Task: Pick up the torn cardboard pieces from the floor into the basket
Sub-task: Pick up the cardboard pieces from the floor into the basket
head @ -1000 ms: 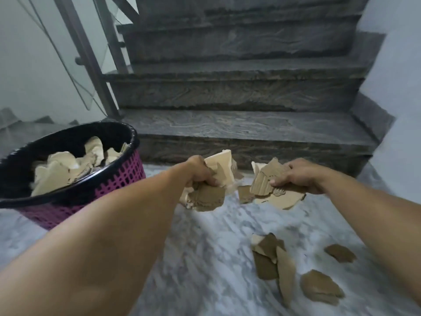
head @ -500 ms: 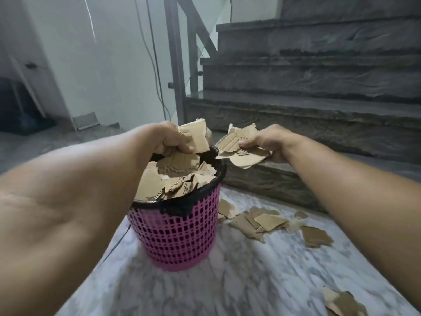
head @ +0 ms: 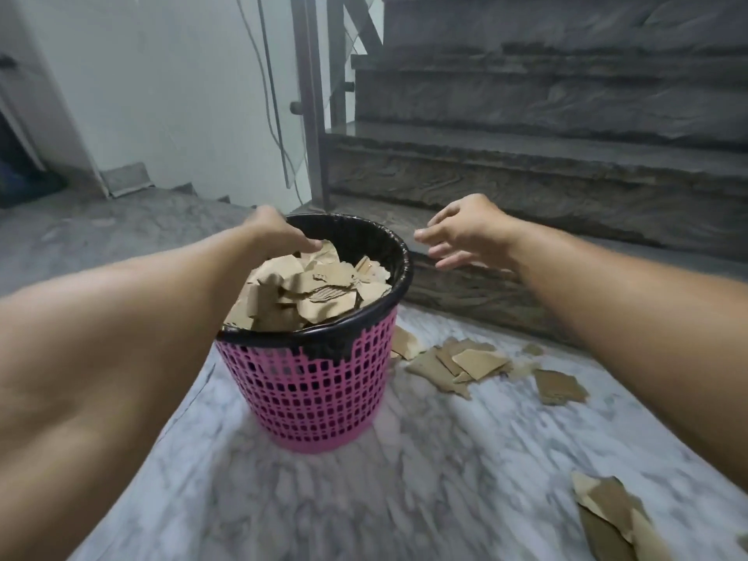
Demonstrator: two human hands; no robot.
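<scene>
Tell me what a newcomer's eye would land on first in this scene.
The pink basket at centre, lined in black and heaped nearly to its rim with torn cardboard pieces. The left hand reaches over its far rim onto the heap, while the right hand hovers open and empty to its right. More loose scraps lie on the marble floor right of the basket, below the dark stairs.
</scene>
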